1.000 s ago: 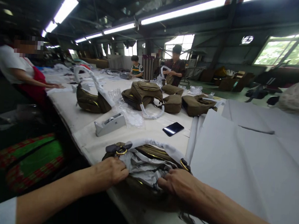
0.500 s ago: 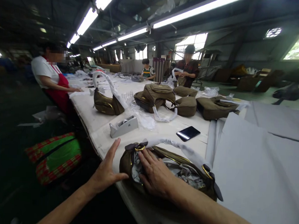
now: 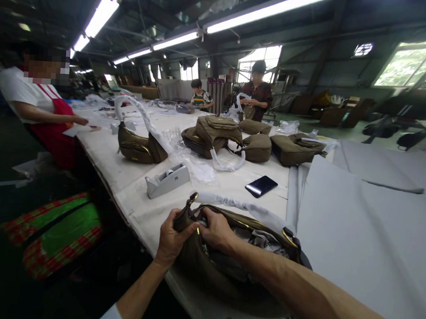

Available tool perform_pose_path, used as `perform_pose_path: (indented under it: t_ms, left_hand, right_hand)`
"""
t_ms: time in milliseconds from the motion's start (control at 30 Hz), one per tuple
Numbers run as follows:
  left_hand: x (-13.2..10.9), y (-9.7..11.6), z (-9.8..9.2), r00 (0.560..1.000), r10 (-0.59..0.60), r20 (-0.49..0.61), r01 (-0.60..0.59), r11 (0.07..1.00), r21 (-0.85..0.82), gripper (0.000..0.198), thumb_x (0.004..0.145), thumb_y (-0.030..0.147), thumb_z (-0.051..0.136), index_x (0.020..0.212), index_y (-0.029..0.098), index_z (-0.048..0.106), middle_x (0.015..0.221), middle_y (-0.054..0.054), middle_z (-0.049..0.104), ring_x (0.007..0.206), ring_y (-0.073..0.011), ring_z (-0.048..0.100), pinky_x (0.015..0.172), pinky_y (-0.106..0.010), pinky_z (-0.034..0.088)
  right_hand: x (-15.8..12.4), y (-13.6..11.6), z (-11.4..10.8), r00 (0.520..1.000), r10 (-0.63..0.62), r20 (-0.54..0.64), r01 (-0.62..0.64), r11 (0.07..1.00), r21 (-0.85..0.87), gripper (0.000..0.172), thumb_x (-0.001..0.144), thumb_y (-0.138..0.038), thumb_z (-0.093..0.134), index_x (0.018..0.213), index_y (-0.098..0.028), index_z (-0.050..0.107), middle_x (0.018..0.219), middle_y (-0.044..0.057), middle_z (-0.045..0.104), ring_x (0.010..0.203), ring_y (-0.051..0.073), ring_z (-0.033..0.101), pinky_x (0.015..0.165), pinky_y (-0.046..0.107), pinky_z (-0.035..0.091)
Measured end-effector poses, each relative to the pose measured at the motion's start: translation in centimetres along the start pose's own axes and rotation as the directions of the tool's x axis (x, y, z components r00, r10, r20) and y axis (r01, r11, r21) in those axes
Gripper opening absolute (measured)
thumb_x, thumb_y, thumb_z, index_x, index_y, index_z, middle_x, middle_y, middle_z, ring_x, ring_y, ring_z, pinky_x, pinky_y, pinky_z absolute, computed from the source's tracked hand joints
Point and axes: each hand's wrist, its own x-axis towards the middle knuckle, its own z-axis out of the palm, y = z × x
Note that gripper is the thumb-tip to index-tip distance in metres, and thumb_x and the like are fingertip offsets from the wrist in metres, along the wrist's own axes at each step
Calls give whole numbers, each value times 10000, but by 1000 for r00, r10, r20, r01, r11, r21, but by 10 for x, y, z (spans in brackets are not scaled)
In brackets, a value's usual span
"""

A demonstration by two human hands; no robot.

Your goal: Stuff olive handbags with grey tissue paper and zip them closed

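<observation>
An olive-brown handbag [image 3: 223, 280] lies on the near edge of a long white table [image 3: 125, 171], stuffed with grey paper; its handle is wrapped in white foam. My left hand [image 3: 172, 236] grips the bag's left end near a gold ring. My right hand [image 3: 216, 229] is closed on the bag's top edge beside it, fingers pinched at the opening.
A tape dispenser [image 3: 166, 180] and a black phone [image 3: 261, 186] lie just beyond the bag. Several more olive bags [image 3: 214, 135] sit further back. Large grey paper sheets [image 3: 364, 226] cover the right side. A person in a red apron [image 3: 39, 105] stands left; two people stand at the far end. A green-red bag [image 3: 53, 234] sits on the floor.
My left hand went from resting open beside the bag to gripping its left end. My right hand shifted from lying flat on the stuffing to pinching the top edge. The bag tilted up.
</observation>
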Motion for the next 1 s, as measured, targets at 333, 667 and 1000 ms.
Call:
perform_pose_path:
  t_ms: [333,667,1000]
  left_hand:
    - [7,-32,-24,930,91,357,72,905,-419,942,662,668,670,1418,204,355,1449,-134,404,1351,-360,327,1129,-460,270]
    - [-14,-24,-17,955,126,267,15,882,-472,976,655,719,633,1438,245,295,1396,-101,482,1363,-336,320,1102,-457,342]
    - [-22,-35,-11,960,81,266,63,869,-491,873,624,629,729,1342,229,434,1397,-121,477,1313,-365,393,1101,-487,331]
  right_hand:
    - [1,-4,-6,989,-142,33,138,986,97,373,784,-372,590,1078,-142,599,1073,123,637,991,264,576,872,370,437]
    - [20,-6,17,998,23,-55,14,807,591,363,854,-389,407,570,-165,433,513,-28,403,460,82,335,452,220,290]
    - [-17,-1,-39,962,-153,228,181,978,-108,476,676,-174,632,1144,-127,560,1047,121,643,928,250,589,824,349,441]
